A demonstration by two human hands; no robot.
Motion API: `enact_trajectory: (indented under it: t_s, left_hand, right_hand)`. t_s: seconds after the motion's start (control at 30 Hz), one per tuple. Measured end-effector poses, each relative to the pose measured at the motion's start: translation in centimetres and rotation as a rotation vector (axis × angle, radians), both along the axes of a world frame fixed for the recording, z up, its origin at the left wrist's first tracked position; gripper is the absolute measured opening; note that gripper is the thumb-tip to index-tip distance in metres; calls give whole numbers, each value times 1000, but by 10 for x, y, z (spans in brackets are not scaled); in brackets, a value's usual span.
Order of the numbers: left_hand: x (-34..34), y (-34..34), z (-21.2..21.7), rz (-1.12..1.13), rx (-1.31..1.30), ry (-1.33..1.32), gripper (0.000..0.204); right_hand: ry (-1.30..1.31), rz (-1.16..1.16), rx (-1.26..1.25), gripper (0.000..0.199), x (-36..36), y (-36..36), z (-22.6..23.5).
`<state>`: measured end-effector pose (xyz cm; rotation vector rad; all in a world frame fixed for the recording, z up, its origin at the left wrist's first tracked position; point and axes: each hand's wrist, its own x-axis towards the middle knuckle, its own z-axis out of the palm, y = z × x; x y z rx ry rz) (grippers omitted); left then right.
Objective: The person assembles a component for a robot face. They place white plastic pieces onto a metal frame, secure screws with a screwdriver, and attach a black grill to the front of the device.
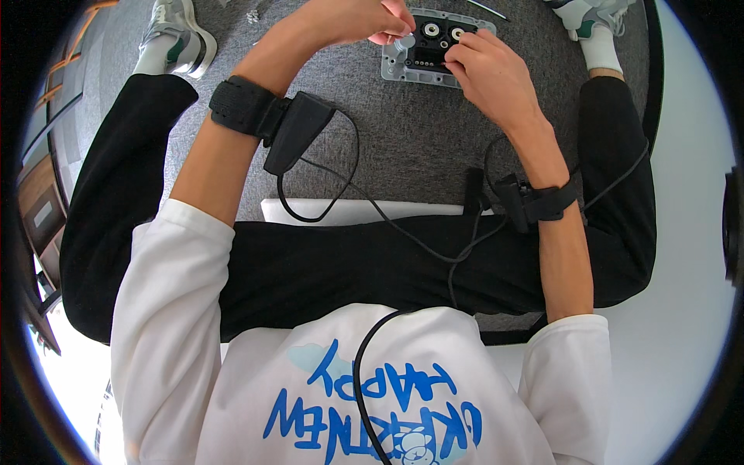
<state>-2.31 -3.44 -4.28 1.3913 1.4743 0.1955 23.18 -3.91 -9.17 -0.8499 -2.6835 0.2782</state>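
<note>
- White sweatshirt fabric with blue print lies closest to the lens, well behind both hands, and one black cable is seen running up over it toward the wrists.
- Two black wrist straps are counted, one on each forearm: the left strap carries a larger black box, the right strap a smaller one, and thin black wires hang from both.
- One small grey plastic housing with a black inner part rests on the grey carpet, directly under the fingertips of both hands and ahead of the crossed legs in black trousers.
- Two round white rollers are seen inside the housing, side by side, just between the two hands.
- The left hand is curled over the housing's near-left corner, with thumb and forefinger pinched on a small pale disc; what kind of part this is cannot be told.
- The right hand is laid on the housing's right side, fingers bent and pressed onto its rim, closed around nothing.
- The housing is judged light and stiff, of hard plastic, with small inner parts likely to be knocked loose; it would best be taken by its outer flanged rim, away from the rollers.
- Two sneakers are counted, one beyond each hand: left sneaker, right sneaker.
- One thin rod-like item lies just beyond the right hand; its kind cannot be told.
</note>
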Motion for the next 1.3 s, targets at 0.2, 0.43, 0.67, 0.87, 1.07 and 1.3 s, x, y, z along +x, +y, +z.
enact_trajectory:
  t_s: [0.2, 0.43, 0.67, 0.87, 1.07, 1.3]
  left_hand:
    - [0, -1, 0, 10, -7, 0, 20]
    - [2, -1, 2, 6, -6, 11, 20]
    - [1, -2, -5, 12, -48, -138, 20]
    - [2, -2, -5, 8, -51, -161, 19]
    - [3, -4, 5, 30, -51, -168, 19]
    - [2, -3, -1, 34, -56, -179, 18]
  right_hand:
    - [-16, -11, -13, 9, -1, -1, 1]
    - [-6, -25, -72, 9, -3, -4, -3]
    - [171, -71, -149, 7, -7, -2, 8]
    - [70, -53, -181, 11, -3, -5, -1]
    - [89, 17, -155, 20, -6, -6, -4]
    - [151, 37, -100, 20, -6, -1, 8]
